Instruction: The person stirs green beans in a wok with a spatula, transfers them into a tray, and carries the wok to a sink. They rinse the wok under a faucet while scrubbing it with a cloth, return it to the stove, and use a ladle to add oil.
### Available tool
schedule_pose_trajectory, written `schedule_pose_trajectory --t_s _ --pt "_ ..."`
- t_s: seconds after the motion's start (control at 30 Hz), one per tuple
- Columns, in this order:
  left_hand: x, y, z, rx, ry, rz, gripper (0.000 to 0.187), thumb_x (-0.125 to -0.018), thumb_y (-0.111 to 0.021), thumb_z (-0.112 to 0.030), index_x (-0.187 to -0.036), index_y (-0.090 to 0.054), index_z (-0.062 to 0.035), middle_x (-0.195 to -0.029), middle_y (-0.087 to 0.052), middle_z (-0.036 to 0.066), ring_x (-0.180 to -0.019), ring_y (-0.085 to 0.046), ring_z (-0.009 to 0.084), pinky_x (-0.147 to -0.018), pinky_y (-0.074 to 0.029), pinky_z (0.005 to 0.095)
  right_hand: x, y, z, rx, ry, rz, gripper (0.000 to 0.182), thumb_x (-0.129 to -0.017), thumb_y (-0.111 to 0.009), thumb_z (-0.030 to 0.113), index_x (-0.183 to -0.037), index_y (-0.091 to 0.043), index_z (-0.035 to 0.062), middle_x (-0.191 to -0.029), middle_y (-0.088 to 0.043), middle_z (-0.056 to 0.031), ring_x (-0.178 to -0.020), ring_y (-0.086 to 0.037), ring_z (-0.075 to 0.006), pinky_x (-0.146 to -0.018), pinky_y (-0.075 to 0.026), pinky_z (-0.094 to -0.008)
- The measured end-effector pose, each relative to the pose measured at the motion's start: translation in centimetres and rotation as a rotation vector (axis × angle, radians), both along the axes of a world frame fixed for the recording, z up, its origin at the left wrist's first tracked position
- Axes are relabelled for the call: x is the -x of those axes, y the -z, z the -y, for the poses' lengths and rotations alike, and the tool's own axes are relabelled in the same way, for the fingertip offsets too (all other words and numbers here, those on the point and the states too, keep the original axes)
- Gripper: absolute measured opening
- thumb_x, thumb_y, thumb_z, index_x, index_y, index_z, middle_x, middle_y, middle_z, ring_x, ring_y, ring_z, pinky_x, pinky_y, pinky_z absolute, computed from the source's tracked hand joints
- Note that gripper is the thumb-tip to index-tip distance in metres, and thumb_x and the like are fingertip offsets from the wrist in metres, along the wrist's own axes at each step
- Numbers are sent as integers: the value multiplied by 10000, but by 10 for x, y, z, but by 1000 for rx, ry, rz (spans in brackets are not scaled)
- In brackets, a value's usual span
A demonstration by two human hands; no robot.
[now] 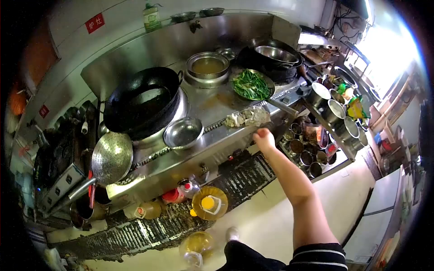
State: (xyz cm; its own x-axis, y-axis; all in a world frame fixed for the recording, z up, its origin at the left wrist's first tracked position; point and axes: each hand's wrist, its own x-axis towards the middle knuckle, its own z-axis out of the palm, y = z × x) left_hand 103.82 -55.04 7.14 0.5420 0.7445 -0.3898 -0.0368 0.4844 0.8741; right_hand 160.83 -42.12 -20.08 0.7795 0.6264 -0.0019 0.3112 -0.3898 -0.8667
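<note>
A head-worn camera looked down on a steel cooking bench (pixel 194 158) in a commercial kitchen. The right hand (pixel 263 137) reached forward with the arm stretched out, and rested at the front edge of the bench, just below a crumpled grey-white cloth (pixel 247 117). The fingers were curled under the edge and hidden, so whether they were apart or clamped on anything could not be told. The left hand was out of view.

The cloth lay on the bench, at about one o'clock from the middle of the view and at twelve o'clock from the hand, bunched in soft folds. It looked light, limp and possibly damp or greasy; any raised fold would serve for a pinch, though it would sag and trail when lifted.

At twelve o'clock from the cloth sat a pan of green vegetables (pixel 251 84), its long handle (pixel 282 107) pointing toward four o'clock, just beside the cloth. A large black wok (pixel 142 101) stood at ten o'clock from the centre, with an empty steel bowl (pixel 182 132) near it and a perforated skimmer (pixel 111 156) at nine o'clock. Round seasoning tins (pixel 312 149) filled a rack at three o'clock from the hand. Oil bottles (pixel 209 203) stood on the floor at six o'clock.
</note>
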Motion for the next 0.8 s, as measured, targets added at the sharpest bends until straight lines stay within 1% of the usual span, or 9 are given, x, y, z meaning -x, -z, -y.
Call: schedule_pose_trajectory --t_s 0.1,0.2,0.27,0.33,0.43,0.57,0.63,0.73,0.8 --pt "-12 19 6 117 -73 -217 590 -939 -525 -286 -1404 -310 7 -1314 -477 201 -1204 -463 296 -1062 -334 406 -29 -27 -49 196 157 101 510 -789 -706 340 -1199 -540 85 -1149 -604 -165 -1048 -602 -302 -915 -483 -395" --pt "-9 109 30 249 -474 401 576 -943 -518 -287 -1392 -319 13 -1268 -515 169 -1178 -485 280 -984 -420 409 -28 -39 -78 269 251 264 604 -793 -705 351 -1321 -445 211 -1330 -444 -174 -1206 -475 -341 -981 -436 -434" --pt "34 184 61 264 -480 100 548 -942 -514 -279 -1380 -340 1 -1258 -528 142 -1174 -490 271 -955 -438 421 -33 -23 -91 352 205 382 483 -792 -694 321 -1232 -526 214 -1291 -474 -163 -1171 -496 -343 -961 -448 -430" --pt "44 200 70 264 -428 -96 523 -939 -513 -278 -1368 -364 -18 -1233 -535 117 -1141 -496 256 -948 -433 434 -49 6 -100 451 114 427 356 -770 -688 305 -1102 -620 195 -1250 -511 -154 -1132 -520 -344 -929 -465 -428" --pt "22 179 57 213 -254 -201 493 -929 -520 -284 -1350 -403 -57 -1174 -534 80 -1052 -506 222 -971 -395 457 -65 9 -98 65 345 407 144 -802 -637 198 -894 -638 87 -913 -632 -154 -851 -611 -363 -755 -498 -419" --pt "7 143 26 502 -703 241 464 -931 -493 -287 -1337 -430 -72 -1112 -546 61 -1010 -505 207 -955 -400 446 -93 -23 -92 -431 428 107 141 -894 -583 183 -842 -570 53 -765 -582 -28 -707 -538 -140 -652 -451 -291" --pt "20 148 16 418 -701 254 457 -933 -478 -301 -1330 -441 -78 -1128 -556 63 -1035 -511 208 -954 -395 458 -92 -48 -83 -795 217 -299 115 -915 -528 148 -892 -588 53 -794 -575 -28 -721 -515 -127 -648 -435 -284" --pt "22 173 4 358 -641 330 452 -956 -441 -345 -1333 -445 -94 -1198 -567 88 -1112 -516 233 -974 -388 507 5 -121 -34 -579 -114 -238 105 -905 -517 150 -877 -584 75 -726 -536 4 -631 -470 -97 -553 -397 -274" --pt "-4 165 -11 399 -605 371 444 -965 -430 -368 -1324 -459 -108 -1253 -553 103 -1120 -523 258 -982 -395 505 77 -139 5 -398 -378 -439 115 -895 -566 168 -979 -600 97 -888 -573 -20 -840 -541 -135 -738 -461 -302"
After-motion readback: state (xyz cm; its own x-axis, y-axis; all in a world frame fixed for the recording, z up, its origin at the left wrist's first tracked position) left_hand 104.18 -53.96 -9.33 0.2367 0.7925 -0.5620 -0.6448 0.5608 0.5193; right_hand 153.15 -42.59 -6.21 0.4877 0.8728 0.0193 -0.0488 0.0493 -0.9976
